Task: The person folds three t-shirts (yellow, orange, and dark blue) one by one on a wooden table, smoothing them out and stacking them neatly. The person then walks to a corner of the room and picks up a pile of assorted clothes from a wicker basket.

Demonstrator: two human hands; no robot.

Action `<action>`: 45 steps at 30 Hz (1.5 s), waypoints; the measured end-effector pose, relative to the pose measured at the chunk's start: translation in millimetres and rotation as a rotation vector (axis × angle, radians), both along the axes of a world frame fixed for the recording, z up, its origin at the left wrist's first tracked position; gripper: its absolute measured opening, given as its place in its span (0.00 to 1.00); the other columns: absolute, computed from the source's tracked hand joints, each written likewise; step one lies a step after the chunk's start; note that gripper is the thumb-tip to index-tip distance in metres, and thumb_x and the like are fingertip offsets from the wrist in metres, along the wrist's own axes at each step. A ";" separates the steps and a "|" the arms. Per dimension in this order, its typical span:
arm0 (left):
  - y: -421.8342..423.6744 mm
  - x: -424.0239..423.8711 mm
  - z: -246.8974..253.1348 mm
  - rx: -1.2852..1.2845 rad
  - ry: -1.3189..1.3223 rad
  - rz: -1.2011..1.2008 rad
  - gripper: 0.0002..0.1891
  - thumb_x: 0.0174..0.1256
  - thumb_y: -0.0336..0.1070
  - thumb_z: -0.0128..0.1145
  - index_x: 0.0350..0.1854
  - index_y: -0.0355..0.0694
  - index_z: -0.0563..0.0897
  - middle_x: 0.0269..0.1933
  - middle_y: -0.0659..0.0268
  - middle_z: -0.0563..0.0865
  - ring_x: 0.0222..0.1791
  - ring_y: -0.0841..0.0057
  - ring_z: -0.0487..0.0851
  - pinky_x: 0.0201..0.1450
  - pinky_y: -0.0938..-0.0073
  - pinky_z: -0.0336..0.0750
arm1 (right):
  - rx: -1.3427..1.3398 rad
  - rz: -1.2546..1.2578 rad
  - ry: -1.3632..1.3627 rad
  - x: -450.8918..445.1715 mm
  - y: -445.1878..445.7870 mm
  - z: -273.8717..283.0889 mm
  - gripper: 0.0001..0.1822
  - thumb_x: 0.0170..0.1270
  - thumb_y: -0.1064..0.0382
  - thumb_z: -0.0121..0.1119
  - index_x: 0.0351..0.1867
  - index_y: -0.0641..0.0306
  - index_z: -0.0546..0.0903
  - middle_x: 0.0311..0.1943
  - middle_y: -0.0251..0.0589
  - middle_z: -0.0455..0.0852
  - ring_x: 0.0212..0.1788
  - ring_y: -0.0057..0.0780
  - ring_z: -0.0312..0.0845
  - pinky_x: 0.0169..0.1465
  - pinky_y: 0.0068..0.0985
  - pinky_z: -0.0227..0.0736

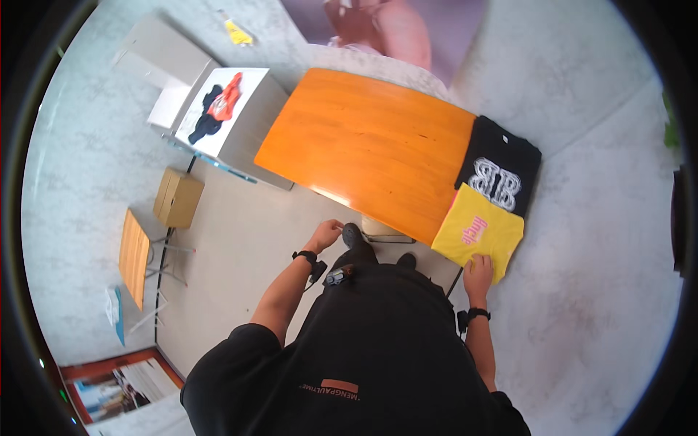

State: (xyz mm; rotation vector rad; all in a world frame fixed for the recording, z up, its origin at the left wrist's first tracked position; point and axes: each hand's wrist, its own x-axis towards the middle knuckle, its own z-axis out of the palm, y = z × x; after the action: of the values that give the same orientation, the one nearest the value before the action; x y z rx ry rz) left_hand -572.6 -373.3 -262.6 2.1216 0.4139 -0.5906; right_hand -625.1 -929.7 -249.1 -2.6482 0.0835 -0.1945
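Note:
My right hand [478, 279] lies on the near edge of a folded yellow T-shirt [496, 229] with pink lettering, its fingers on top of the fabric. The shirt covers the right front corner of an orange-brown wooden table [360, 136] and hangs a little past the edge. Just beyond it, partly overlapped, is a folded black T-shirt [493, 152] with a white print. A strip of pink shows at the yellow shirt's left edge. My left hand [327, 234] hangs in the air off the table's front edge, holding nothing, fingers loosely bent.
Left of the table, black and orange garments [218, 109] lie on a white-topped cabinet [248, 87]. A cardboard box [179, 197] and a small folding table [133, 259] stand along the left wall. Under the table's front edge is a pale stool-like object [381, 231]. A wall [589, 245] borders the right side.

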 end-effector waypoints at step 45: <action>461.4 7.1 66.4 0.098 -0.298 0.739 0.13 0.73 0.40 0.62 0.45 0.38 0.94 0.29 0.64 0.90 0.30 0.71 0.86 0.39 0.64 0.79 | 0.421 0.157 0.589 113.0 409.3 -6.9 0.10 0.78 0.62 0.65 0.42 0.68 0.90 0.29 0.35 0.91 0.31 0.23 0.87 0.39 0.27 0.80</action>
State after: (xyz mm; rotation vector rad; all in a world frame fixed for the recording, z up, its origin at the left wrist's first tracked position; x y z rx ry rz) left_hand -565.4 88.0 -196.2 1.9121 0.9999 0.1715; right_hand -512.2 -520.5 -255.9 -2.1951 0.0953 0.5945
